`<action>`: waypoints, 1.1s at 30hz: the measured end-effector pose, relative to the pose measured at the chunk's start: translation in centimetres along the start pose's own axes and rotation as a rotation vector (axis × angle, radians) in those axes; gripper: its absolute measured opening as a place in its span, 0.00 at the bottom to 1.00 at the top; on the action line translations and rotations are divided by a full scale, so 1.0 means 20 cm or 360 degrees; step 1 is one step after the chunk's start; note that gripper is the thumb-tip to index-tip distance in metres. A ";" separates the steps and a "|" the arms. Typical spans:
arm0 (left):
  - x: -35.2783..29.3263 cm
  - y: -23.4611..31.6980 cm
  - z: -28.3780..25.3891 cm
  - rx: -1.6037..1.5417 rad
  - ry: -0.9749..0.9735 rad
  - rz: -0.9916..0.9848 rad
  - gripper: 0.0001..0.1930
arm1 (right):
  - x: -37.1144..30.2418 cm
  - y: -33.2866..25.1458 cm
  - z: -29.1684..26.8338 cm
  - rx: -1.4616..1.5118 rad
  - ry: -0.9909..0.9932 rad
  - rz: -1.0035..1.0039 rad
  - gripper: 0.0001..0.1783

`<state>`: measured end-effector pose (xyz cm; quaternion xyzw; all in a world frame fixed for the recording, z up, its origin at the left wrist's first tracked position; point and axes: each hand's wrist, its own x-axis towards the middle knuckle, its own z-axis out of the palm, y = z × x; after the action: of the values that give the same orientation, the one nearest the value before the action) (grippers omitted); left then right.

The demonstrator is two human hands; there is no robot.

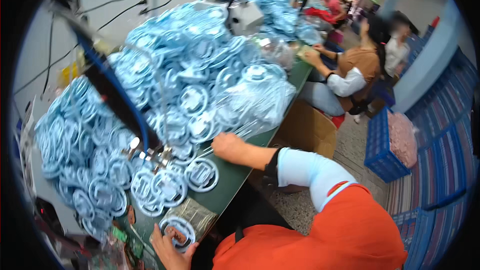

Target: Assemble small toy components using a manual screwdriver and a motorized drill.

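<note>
My left hand [172,252], at the bottom of the head view, grips the edge of a light blue round plastic housing [189,230]. A reddish-brown circuit board [176,235] sits inside its ring. This housing is over a worn, tape-wrapped block [198,215] at the bench edge. My right hand [230,148] is closed in a fist above the bench, beside a clear plastic bag [257,102]. A thin pale strip [205,152] shows next to its knuckles; what the fingers hold is hidden. Several loose housings [202,174] lie between my hands.
A large heap of blue housings [170,65] covers the green bench [227,180]. A black tool with a blue hose [117,95] slants over it. Loose boards and scraps [132,240] lie near my left hand. A cardboard box [312,130], blue crates [382,150] and a seated co-worker [357,67] are rightward.
</note>
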<state>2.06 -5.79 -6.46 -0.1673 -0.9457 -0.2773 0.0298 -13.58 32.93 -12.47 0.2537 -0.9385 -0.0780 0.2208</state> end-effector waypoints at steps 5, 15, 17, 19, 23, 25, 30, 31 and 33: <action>0.07 0.04 0.04 0.0066 0.0088 0.0000 0.41 | 0.07 0.00 -0.25 0.0501 0.0127 -0.0049 0.07; 0.02 -0.02 0.10 -0.0231 0.0342 -0.0014 0.35 | 0.08 -0.51 -0.54 0.1443 -0.0498 -0.0041 0.07; 0.01 -0.03 0.11 -0.0227 0.0337 -0.0030 0.35 | 0.09 -0.51 -0.53 0.1459 -0.0568 -0.0038 0.07; 0.01 -0.04 0.10 -0.0215 0.0328 -0.0028 0.35 | 0.10 -0.50 -0.53 0.1471 -0.0628 -0.0027 0.07; 0.01 -0.05 0.09 -0.0174 0.0306 0.0021 0.35 | 0.11 -0.44 -0.54 0.1476 -0.0626 0.0027 0.06; 0.01 -0.05 0.09 -0.0193 0.0313 0.0013 0.35 | 0.10 -0.40 -0.56 0.1509 -0.0646 0.0175 0.05; 0.02 -0.06 0.10 -0.0210 0.0310 0.0031 0.36 | 0.07 -0.41 -0.51 0.1501 -0.0664 0.0079 0.06; 0.02 -0.06 0.09 -0.0210 0.0312 0.0048 0.36 | 0.08 -0.44 -0.51 0.1541 -0.0682 0.0045 0.05; 0.02 -0.06 0.09 -0.0208 0.0311 0.0064 0.36 | 0.09 -0.48 -0.47 0.1621 -0.0666 0.0026 0.05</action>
<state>1.24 -5.64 -8.58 -0.1598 -0.9146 -0.3527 0.1163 -6.48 23.48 -5.84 0.3002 -0.8834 0.3389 -0.1206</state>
